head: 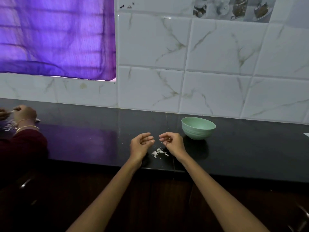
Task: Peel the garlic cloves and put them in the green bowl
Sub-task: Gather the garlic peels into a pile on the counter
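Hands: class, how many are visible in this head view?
4: left hand and right hand over the counter; another person's two, and, far left, one cut off.

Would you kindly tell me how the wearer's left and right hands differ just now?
The left hand has loosely curled fingers and looks empty; the right hand curls tighter around something small, possibly a garlic clove. The right hand is nearer the green bowl; the left is farther. Both hover above the garlic peels on the black counter.
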Motion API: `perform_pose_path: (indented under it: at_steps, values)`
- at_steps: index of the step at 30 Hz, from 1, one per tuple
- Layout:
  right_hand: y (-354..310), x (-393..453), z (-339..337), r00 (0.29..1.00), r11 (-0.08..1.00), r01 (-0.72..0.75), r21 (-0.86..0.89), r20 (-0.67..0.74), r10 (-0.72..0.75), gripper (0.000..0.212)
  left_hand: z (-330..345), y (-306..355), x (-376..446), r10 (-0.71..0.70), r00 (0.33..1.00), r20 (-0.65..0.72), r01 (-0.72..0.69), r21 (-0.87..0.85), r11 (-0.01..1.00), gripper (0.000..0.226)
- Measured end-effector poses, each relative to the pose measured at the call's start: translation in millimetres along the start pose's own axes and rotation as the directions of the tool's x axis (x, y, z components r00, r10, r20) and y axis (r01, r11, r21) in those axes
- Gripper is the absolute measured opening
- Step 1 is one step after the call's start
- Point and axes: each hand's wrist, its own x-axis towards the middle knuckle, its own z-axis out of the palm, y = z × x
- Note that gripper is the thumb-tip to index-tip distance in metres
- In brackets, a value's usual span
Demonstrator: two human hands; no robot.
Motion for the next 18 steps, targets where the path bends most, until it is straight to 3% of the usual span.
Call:
perform_pose_path:
  at_steps: [3,5,7,9,11,13,18]
  values:
    - [6,1,-1,1.000,1.000,-0.006,-0.025,-0.004,0.005,0.037,0,17,-39,0.057,0.998,-0.033,-0.062,-0.172,0.983,0.024]
    - [6,0,1,0.998,0.998,-0.043,-0.040,0.049,0.045,0.028,3,8,-88,-0.007,1.000,0.006,0.009,-0.295,0.955,0.016]
    - [2,3,3,0.975,0.987,-0.051,-0.155,0.207,0.083,0.026,9,-7,-134,-0.200,0.956,0.216,0.269,-0.370,0.889,0.023]
    - [-5,4,4,0.935,0.975,-0.065,-0.213,0.329,0.134,0.034,10,-27,-138,-0.423,0.835,0.353,0.541,-0.383,0.748,0.031]
    - [-8,-3,2,0.918,0.994,-0.082,-0.073,0.382,0.104,0.033,5,-36,-122,-0.567,0.688,0.453,0.725,-0.462,0.510,0.039]
    - [-10,-14,-5,0.904,0.988,-0.116,0.103,0.422,0.062,0.036,1,-35,-111,-0.599,0.622,0.505,0.766,-0.550,0.331,0.042]
    - [-25,-42,-14,0.854,0.941,-0.127,0.314,0.518,-0.058,0.040,-7,-26,-108,-0.558,0.555,0.617,0.819,-0.524,0.235,0.051]
